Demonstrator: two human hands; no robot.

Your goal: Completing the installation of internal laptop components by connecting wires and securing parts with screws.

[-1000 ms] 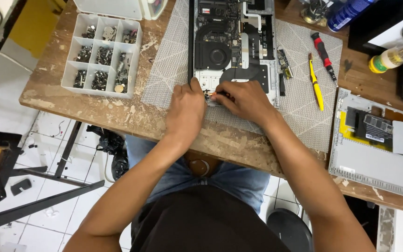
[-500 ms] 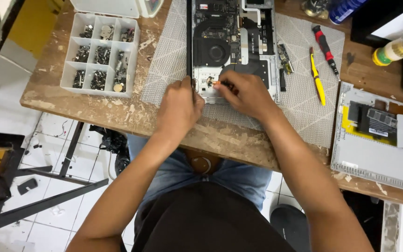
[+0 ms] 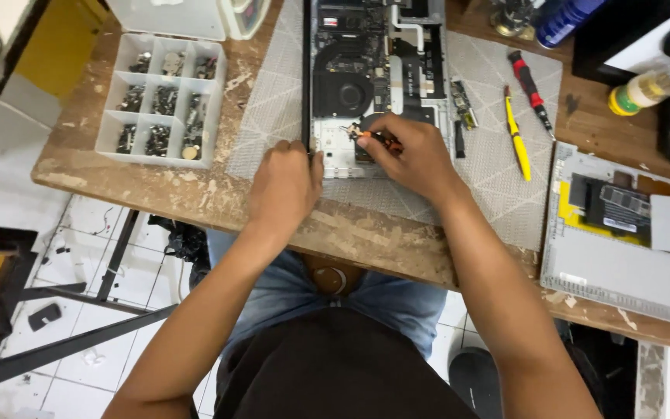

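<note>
An opened laptop (image 3: 374,70) lies with its inner parts and round fan exposed on a grey work mat (image 3: 273,101). My left hand (image 3: 284,182) rests curled on the near left corner of the laptop, pressing on its edge. My right hand (image 3: 412,151) is closed around a small orange-handled screwdriver (image 3: 372,136), whose tip points left onto the laptop's near section.
A clear compartment tray (image 3: 160,101) of screws sits at the left. A yellow tool (image 3: 516,143) and a red-and-black screwdriver (image 3: 529,85) lie on the mat at the right. A second laptop shell (image 3: 622,233) lies far right, with bottles behind it. The wooden table edge (image 3: 350,237) is close to my body.
The view has shifted slightly. My right hand moved a little right along the laptop's near section, and the orange screwdriver now shows in it. My left hand stays on the corner.
</note>
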